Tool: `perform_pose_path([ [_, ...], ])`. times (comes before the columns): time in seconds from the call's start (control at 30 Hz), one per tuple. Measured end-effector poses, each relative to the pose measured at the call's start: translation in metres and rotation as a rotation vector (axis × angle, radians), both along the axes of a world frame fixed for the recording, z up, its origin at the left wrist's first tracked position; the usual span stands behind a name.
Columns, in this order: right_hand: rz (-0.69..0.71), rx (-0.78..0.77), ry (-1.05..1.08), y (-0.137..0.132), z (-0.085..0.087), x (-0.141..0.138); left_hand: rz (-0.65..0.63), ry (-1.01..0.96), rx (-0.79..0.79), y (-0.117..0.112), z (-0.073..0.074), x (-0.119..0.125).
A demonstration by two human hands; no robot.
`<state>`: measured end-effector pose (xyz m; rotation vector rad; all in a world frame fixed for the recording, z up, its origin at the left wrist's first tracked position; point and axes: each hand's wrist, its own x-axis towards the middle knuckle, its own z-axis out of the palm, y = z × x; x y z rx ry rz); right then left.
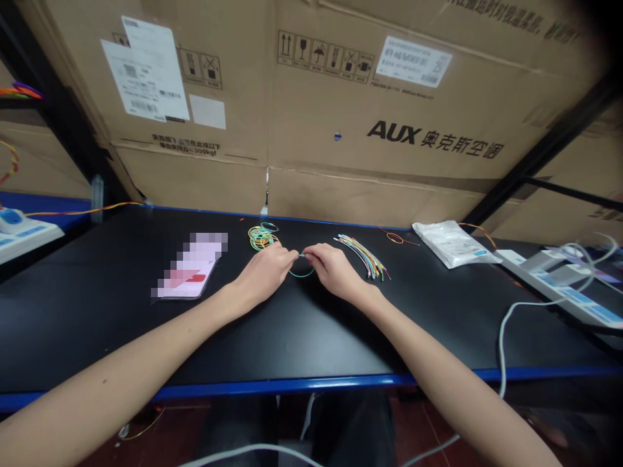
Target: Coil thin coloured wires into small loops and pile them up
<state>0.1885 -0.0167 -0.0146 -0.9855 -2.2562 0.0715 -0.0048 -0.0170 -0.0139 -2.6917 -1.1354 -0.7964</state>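
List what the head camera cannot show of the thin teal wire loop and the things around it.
Ends of the thin teal wire loop: head view, hidden by the fingers of the left hand and right hand.
Flat pink-and-white rectangular object: head view, pixelated.
Print on the white plastic packet: head view, too small.
Orange-and-purple wire coil: head view, cut off by the left edge.

The flat object [189, 266] left of centre is pixelated; the pinched part of the teal wire [302, 275] is hidden by the fingers [311, 258]; the power strip [29, 237] is cut off by the left edge.
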Motion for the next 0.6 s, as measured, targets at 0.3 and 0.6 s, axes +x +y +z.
perform_pose_path([
  [0.3,-0.051,-0.076,0.034,0.0007,-0.0006,0.0021,-0.005,-0.019,-0.058,0.0003,-0.0006,0.0004],
  [0.6,-0.049,0.164,-0.122,-0.0053,0.0001,-0.0027,0.055,0.094,-0.006,-0.0039,-0.0006,0.0028],
])
